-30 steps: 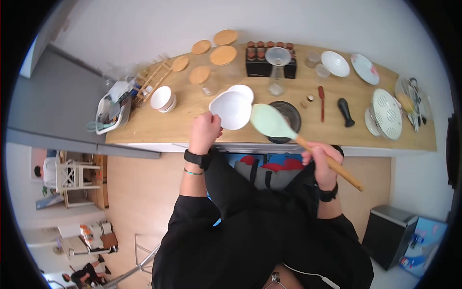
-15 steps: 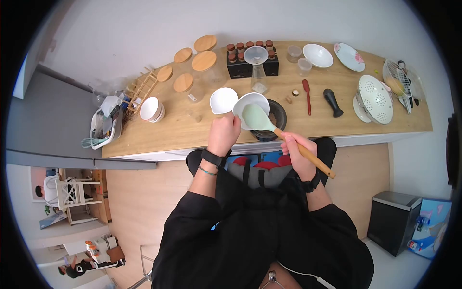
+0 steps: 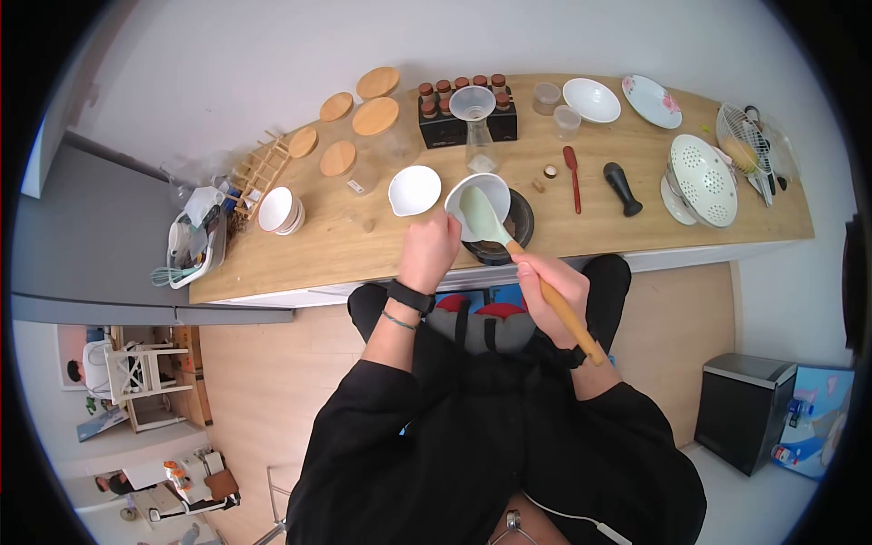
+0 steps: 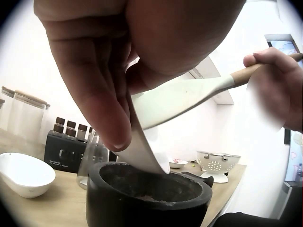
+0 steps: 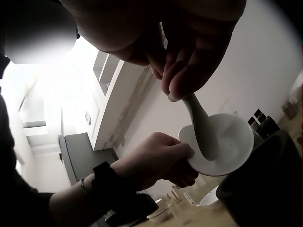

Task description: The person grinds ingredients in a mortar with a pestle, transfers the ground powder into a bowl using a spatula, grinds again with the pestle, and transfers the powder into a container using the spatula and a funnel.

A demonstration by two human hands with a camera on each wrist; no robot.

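My left hand (image 3: 431,250) grips the rim of a white bowl (image 3: 498,191) and holds it tilted over a dark stone mortar (image 3: 522,218). In the left wrist view the bowl's lower edge (image 4: 158,163) hangs down over the mortar's opening (image 4: 194,191), where a little residue shows inside. My right hand (image 3: 552,295) holds a silicone spoon (image 3: 477,211) by its wooden handle. Its pale green head lies inside the tilted bowl, against the inner wall, as the right wrist view shows. A second white bowl (image 3: 415,191) with a small spout stands left of the mortar.
Behind the mortar stands a glass bottle with a funnel (image 3: 473,104), before a black spice rack (image 3: 445,133). Wooden-lidded jars (image 3: 375,116) stand back left. To the right lie a red spatula (image 3: 572,182), a black pestle (image 3: 622,189) and a white colander (image 3: 701,182).
The bowl in my left hand has moved right, from beside the second bowl to over the mortar, and tilted. The spoon's head has gone from beside the bowl into it.
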